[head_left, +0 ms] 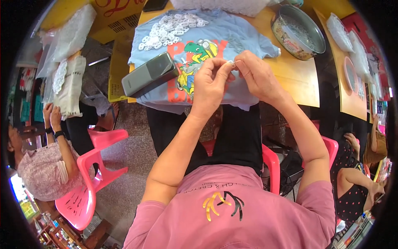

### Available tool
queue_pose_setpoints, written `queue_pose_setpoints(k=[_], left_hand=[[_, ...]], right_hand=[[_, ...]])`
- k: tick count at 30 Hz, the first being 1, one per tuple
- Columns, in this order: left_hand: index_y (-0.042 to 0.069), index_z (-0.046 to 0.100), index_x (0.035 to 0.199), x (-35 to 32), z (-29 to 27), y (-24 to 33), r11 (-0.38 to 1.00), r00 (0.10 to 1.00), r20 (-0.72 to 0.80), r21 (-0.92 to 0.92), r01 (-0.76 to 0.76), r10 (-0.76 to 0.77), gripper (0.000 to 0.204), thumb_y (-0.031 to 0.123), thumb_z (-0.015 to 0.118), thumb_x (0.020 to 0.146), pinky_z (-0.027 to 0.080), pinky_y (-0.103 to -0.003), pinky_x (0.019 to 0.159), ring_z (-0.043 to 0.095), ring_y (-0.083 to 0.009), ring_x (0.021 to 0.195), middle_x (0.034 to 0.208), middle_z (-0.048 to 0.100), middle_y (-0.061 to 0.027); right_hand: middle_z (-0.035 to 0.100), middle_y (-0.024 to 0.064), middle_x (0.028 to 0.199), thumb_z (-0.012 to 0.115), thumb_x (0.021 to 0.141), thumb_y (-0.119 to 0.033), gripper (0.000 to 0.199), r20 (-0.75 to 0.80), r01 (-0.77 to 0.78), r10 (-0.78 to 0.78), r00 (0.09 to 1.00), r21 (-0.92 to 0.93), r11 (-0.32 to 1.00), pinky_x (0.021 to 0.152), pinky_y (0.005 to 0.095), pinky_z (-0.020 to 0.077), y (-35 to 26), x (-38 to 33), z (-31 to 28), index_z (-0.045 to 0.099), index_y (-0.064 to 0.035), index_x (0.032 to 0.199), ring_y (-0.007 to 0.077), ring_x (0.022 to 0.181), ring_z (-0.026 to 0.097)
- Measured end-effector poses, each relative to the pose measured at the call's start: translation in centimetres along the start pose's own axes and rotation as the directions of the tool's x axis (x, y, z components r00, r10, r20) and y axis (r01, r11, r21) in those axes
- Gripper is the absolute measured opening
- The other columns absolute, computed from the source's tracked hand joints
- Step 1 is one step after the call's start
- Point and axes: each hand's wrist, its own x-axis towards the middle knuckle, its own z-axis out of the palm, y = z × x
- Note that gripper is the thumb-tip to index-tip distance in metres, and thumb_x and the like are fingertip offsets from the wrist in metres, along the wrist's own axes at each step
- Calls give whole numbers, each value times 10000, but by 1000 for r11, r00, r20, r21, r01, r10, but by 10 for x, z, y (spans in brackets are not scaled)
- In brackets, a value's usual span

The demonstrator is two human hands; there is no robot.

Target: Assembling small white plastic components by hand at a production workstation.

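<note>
My left hand [210, 81] is closed in a pinch on a small white plastic piece [230, 62], held just above a light blue printed T-shirt [244, 97] spread over the table. My right hand [259, 76] meets it there, thumb and fingers pressed together; whatever they grip is too small to make out. A heap of small white plastic pieces [170, 30] with holes lies on the shirt at the far left. Thin greyish bits [236, 40] are scattered on the cloth beyond my right hand. Left of my hands rests a dark grey rounded box-shaped device [150, 74].
A round tin [298, 33] holding small clear bits stands at the table's far right. Clear plastic bags [219, 5] lie along the back. A person [49, 166] works at the left beside a pink plastic chair [89, 178]. Another table [338, 70] stands at right, with people below it.
</note>
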Motion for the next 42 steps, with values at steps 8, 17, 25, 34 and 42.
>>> queue_pose_setpoints(k=[8,17,25,34,42], left_hand=[[21,605,985,1,-1,2,998,999,14,23,50,-51,122,141,608,964,493,-217,713,604,-75,767,903,661,-28],[10,584,957,0,0,1,1000,999,26,19,22,-22,141,139,639,943,453,-210,612,546,-53,676,789,602,5],[-2,587,933,-1,0,7,995,999,42,100,25,-30,125,115,630,941,453,-224,650,542,-60,729,798,598,-1],[0,583,936,-1,-5,4,997,998,55,69,17,-20,105,99,617,945,450,-219,646,538,-55,728,805,603,1],[13,576,934,-1,-6,6,997,994,82,1,75,-74,90,95,613,945,437,-207,613,526,-45,695,804,605,8]], right_hand=[[580,110,818,499,996,-135,159,89,-228,215,973,189,955,628,331,463,-3,3,-20,554,10,963,186,668,580],[522,149,774,566,922,-84,93,171,134,-103,980,-182,974,583,397,424,5,19,-27,522,-7,894,335,662,538],[514,142,781,549,891,-39,59,177,146,-127,976,-101,984,580,409,421,3,21,-26,519,-3,856,331,676,535],[540,130,831,561,899,-30,55,90,231,-224,970,-71,970,610,384,435,11,14,-9,519,1,882,314,709,533],[534,138,835,537,933,-29,66,44,242,-241,970,-27,970,628,362,442,12,12,-1,512,14,889,297,712,522]])
